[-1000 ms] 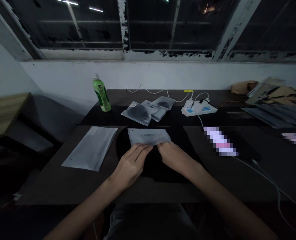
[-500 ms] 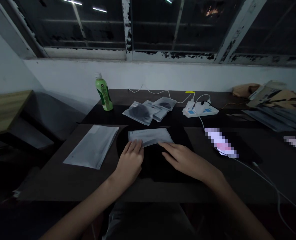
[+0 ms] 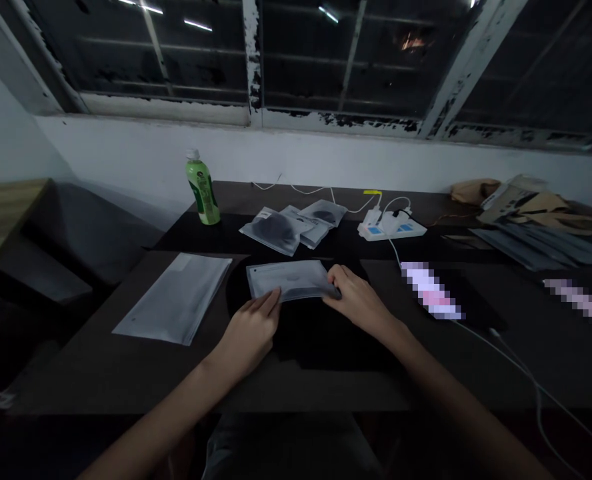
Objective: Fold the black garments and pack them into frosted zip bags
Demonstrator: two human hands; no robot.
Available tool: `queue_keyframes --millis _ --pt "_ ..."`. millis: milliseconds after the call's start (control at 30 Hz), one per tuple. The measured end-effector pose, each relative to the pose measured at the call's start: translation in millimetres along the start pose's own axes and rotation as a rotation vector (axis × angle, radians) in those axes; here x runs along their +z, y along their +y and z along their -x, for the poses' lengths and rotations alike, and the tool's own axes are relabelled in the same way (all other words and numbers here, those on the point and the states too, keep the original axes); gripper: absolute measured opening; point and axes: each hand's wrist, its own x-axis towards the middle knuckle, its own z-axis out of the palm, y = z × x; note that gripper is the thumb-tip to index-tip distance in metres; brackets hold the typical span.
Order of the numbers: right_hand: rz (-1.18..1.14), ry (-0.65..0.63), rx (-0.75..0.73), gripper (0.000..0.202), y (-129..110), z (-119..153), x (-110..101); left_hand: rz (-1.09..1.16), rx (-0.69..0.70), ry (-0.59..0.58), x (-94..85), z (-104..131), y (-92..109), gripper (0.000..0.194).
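Note:
A frosted plastic pouch (image 3: pixel 292 275) lies across a black, round-cornered surface in front of me, its far-left corner showing a small dark dot. At its right end, my right hand (image 3: pixel 355 295) is closed, pinching the pouch between thumb and bent fingers. The fingers of my left hand (image 3: pixel 251 328) are pressed together on the pouch's near edge, left of its middle, with the thumb mostly hidden. To the left, a larger frosted plastic pouch (image 3: pixel 175 298) lies flat on the table.
Several filled pouches (image 3: pixel 272 229) lie farther back, beside a green bottle (image 3: pixel 204 190). A white power strip (image 3: pixel 393 229) with plugs and cables stands right of them. A lit phone (image 3: pixel 432 291) is at the right; flat bags (image 3: pixel 541 245) and brown paper (image 3: pixel 543 212) lie beyond.
My right hand has closed from loosely stretched fingers into a pinch on the pouch's right end. My left hand has shifted slightly down and left, uncovering more of the pouch. The view has shifted slightly.

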Motion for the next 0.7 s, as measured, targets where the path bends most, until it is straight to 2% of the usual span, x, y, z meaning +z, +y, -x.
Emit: queue_keyframes --millis 100,167,267,333,433,533,600,700 --pt "0.053 -0.025 0.074 0.014 -1 -3 8 -0.011 -0.002 0.004 -0.1 2 0 0.050" --pt "0.050 -0.016 0.062 0.016 -3 -1 4 -0.014 0.008 -0.001 -2.5 4 -1 0.049" --pt "-0.069 -0.042 -0.075 0.013 -5 10 -18 0.007 0.028 -0.025 -8.0 6 -3 0.050" --pt "-0.194 -0.123 -0.210 0.008 -8 22 -35 0.023 0.029 -0.035 -10.1 6 -4 0.051" --pt "-0.233 -0.283 -0.319 0.024 -12 42 -49 0.031 0.030 -0.040 -9.5 6 -5 0.054" --pt "-0.090 -0.326 -0.319 0.051 -17 53 -41 0.063 0.069 -0.048 -10.3 8 -7 0.055" --pt "0.041 -0.258 -0.324 0.053 -19 54 -28 0.125 0.110 -0.031 -14.5 11 -7 0.057" --pt "0.196 -0.133 -0.412 0.051 -19 51 -11 0.238 0.155 -0.006 -24.3 15 -4 0.060"
